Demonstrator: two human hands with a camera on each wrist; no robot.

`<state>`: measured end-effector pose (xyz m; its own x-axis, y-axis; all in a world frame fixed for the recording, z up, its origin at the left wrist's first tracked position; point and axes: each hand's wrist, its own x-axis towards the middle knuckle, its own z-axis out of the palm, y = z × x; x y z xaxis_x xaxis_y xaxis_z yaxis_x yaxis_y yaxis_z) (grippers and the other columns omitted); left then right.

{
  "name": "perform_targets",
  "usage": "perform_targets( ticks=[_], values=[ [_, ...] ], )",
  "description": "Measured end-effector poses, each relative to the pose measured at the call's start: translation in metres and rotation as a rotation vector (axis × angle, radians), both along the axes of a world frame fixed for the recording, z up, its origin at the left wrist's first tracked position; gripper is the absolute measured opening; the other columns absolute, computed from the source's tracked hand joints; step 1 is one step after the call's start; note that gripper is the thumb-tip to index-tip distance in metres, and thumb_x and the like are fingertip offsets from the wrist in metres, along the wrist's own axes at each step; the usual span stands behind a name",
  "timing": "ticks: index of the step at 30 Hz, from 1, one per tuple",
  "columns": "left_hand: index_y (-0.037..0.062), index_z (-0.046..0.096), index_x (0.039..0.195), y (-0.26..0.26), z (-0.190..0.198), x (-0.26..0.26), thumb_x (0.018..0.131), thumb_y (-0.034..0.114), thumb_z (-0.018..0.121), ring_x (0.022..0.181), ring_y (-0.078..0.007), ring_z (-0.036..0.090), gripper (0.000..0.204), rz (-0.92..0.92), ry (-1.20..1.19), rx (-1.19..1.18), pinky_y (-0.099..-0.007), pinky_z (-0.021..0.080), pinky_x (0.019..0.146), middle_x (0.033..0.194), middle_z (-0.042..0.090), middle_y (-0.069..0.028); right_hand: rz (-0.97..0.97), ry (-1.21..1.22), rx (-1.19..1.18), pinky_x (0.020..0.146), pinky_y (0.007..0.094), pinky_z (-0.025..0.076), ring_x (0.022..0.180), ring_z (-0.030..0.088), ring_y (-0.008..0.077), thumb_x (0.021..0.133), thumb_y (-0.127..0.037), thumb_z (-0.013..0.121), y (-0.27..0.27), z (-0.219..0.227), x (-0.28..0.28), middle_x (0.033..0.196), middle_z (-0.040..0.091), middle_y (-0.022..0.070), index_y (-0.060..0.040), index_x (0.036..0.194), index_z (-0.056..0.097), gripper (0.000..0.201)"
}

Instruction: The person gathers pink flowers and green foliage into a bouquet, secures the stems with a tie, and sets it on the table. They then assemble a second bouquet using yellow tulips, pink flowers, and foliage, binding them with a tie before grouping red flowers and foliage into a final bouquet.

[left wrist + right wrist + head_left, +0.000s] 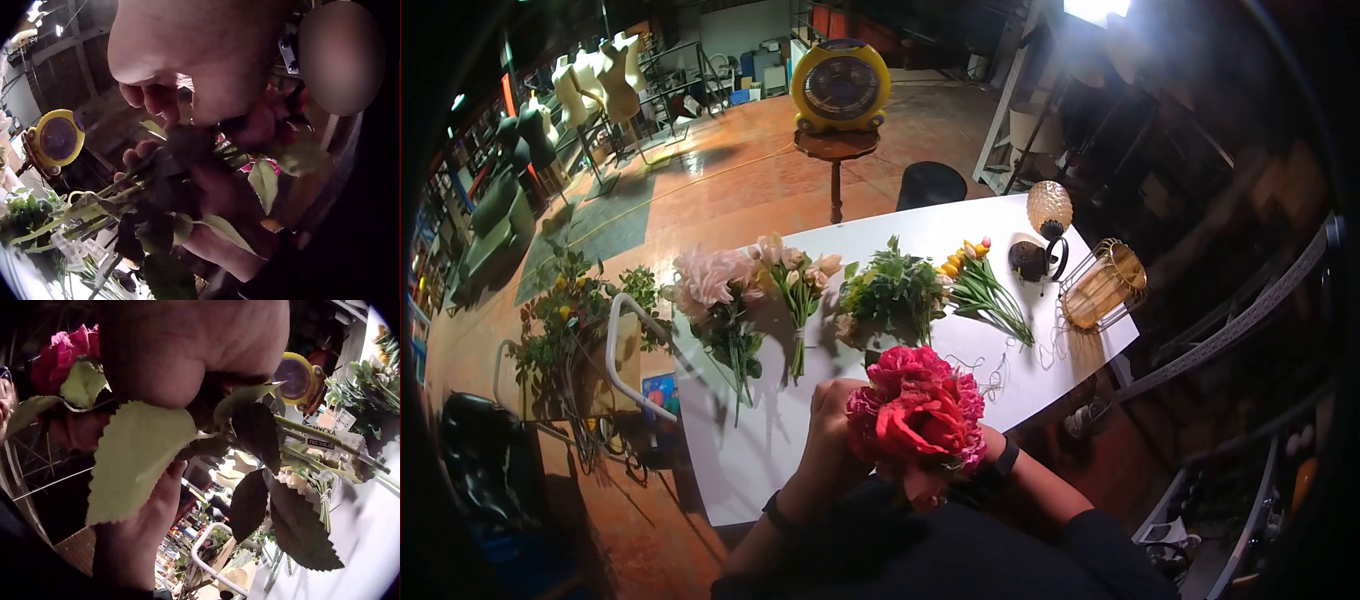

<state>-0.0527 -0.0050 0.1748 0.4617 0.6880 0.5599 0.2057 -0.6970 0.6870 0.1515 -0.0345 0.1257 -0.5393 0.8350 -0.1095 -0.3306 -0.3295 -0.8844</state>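
Note:
A bouquet of red and pink artificial flowers (915,420) stands upright close to the body, blooms toward the head camera. My left hand (835,425) grips its stems (94,215) just below the blooms, with its fingers curled. The right hand (200,356) is at the same stems from the other side; in the head view the blooms cover most of it. Serrated green leaves (140,465) stick out around both hands. Paper tags (322,442) hang on the lower stems.
On the white table (780,455) lie pink flowers (710,285), a tulip bunch (798,280), greenery (892,300) and yellow tulips (990,290). A glass lamp (1050,208) and a wire-framed amber holder (1105,285) stand right. Leafy branches (565,320) are left; a yellow fan (840,88) stands beyond.

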Motion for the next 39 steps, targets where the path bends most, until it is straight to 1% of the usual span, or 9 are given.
perform_targets(
  ticks=[8, 10, 12, 15, 18, 24, 26, 28, 39],
  values=[
    [0.0077, 0.061, 0.121, 0.013, -0.072, -0.013, 0.074, 0.028, 0.079, 0.119, -0.0313, 0.042, 0.055, -0.248, 0.084, -0.174, -0.0427, 0.036, 0.096, 0.127, 0.048, -0.0124, -0.231, -0.809, 1.292, 0.096, 0.0429, 0.041, 0.109, 0.051, 0.0369, 0.082, -0.018, 0.059, 0.029, 0.007, -0.012, 0.113, 0.057, 0.0151, -0.0028, 0.113, 0.055, 0.035],
    [0.0078, 0.059, 0.124, 0.009, -0.078, -0.003, 0.077, 0.022, 0.078, 0.12, -0.0282, 0.043, 0.053, -0.189, -0.109, -0.607, -0.0394, 0.037, 0.095, 0.126, 0.049, -0.0119, -0.287, -0.748, 1.246, 0.096, 0.0445, 0.041, 0.112, 0.05, 0.0391, 0.081, -0.016, 0.059, 0.028, 0.022, -0.019, 0.117, 0.056, 0.0153, -0.0038, 0.11, 0.055, 0.032],
    [0.0091, 0.059, 0.123, 0.01, -0.07, -0.001, 0.079, 0.016, 0.077, 0.118, -0.0252, 0.046, 0.048, 0.015, 0.0, 0.095, -0.0378, 0.038, 0.094, 0.126, 0.05, -0.0102, -0.341, -0.776, 1.25, 0.097, 0.0468, 0.041, 0.116, 0.049, 0.0395, 0.08, -0.014, 0.059, 0.027, 0.024, -0.023, 0.121, 0.055, 0.0152, -0.0047, 0.108, 0.055, 0.03],
    [0.0097, 0.058, 0.122, 0.017, -0.083, 0.012, 0.078, 0.014, 0.076, 0.115, -0.0248, 0.049, 0.047, -0.027, -0.41, -0.371, -0.0381, 0.037, 0.096, 0.123, 0.054, -0.0084, -0.358, -0.724, 1.296, 0.095, 0.0478, 0.042, 0.114, 0.05, 0.04, 0.079, -0.011, 0.06, 0.032, 0.018, -0.029, 0.121, 0.056, 0.0153, -0.0051, 0.11, 0.055, 0.033],
    [0.0095, 0.056, 0.122, 0.018, -0.027, 0.004, 0.077, 0.01, 0.076, 0.114, -0.0246, 0.052, 0.049, 0.005, -0.089, 0.092, -0.0373, 0.036, 0.1, 0.122, 0.058, -0.008, -0.317, -0.77, 1.319, 0.094, 0.0425, 0.044, 0.11, 0.054, 0.0338, 0.08, -0.009, 0.059, 0.034, 0.019, -0.038, 0.121, 0.057, 0.0138, -0.0048, 0.112, 0.056, 0.033],
    [0.0063, 0.06, 0.116, 0.022, -0.026, 0.013, 0.096, 0.02, 0.054, 0.112, -0.0217, 0.056, 0.025, -0.08, -0.071, 0.08, -0.0331, 0.046, 0.095, 0.118, 0.059, -0.009, -0.065, -0.167, 0.488, 0.102, 0.0313, 0.039, 0.116, 0.052, 0.018, 0.094, -0.012, 0.051, 0.027, 0.001, -0.048, 0.127, 0.054, 0.0085, -0.005, 0.128, 0.05, 0.034],
    [0.0036, 0.052, 0.124, 0.015, -0.078, 0.016, 0.097, 0.025, 0.052, 0.115, -0.0234, 0.055, 0.035, -0.492, -0.792, -0.685, -0.0313, 0.046, 0.098, 0.124, 0.055, -0.0104, -0.011, 0.092, 0.281, 0.11, 0.0344, 0.035, 0.129, 0.045, 0.0195, 0.098, -0.014, 0.047, 0.028, -0.034, -0.047, 0.138, 0.048, 0.009, -0.0081, 0.138, 0.043, 0.04],
    [0.0074, 0.037, 0.138, 0.018, -0.025, 0.0, 0.087, 0.035, 0.068, 0.126, -0.0286, 0.047, 0.066, -0.474, -0.439, -0.58, -0.0432, 0.039, 0.107, 0.141, 0.043, -0.0081, 0.004, 0.007, 0.362, 0.11, 0.0351, 0.034, 0.13, 0.044, 0.0212, 0.097, -0.015, 0.05, 0.032, -0.028, -0.045, 0.14, 0.047, 0.01, -0.0084, 0.139, 0.043, 0.043],
    [0.007, 0.036, 0.142, 0.006, -0.021, -0.029, 0.097, 0.041, 0.049, 0.129, -0.0298, 0.045, 0.058, -1.026, -1.386, -1.119, -0.0461, 0.037, 0.108, 0.142, 0.044, -0.0134, -0.008, -0.462, 0.853, 0.112, 0.0403, 0.03, 0.132, 0.042, 0.0315, 0.078, -0.014, 0.075, 0.044, 0.021, -0.048, 0.141, 0.046, 0.0164, -0.0058, 0.139, 0.044, 0.068]
  ],
)
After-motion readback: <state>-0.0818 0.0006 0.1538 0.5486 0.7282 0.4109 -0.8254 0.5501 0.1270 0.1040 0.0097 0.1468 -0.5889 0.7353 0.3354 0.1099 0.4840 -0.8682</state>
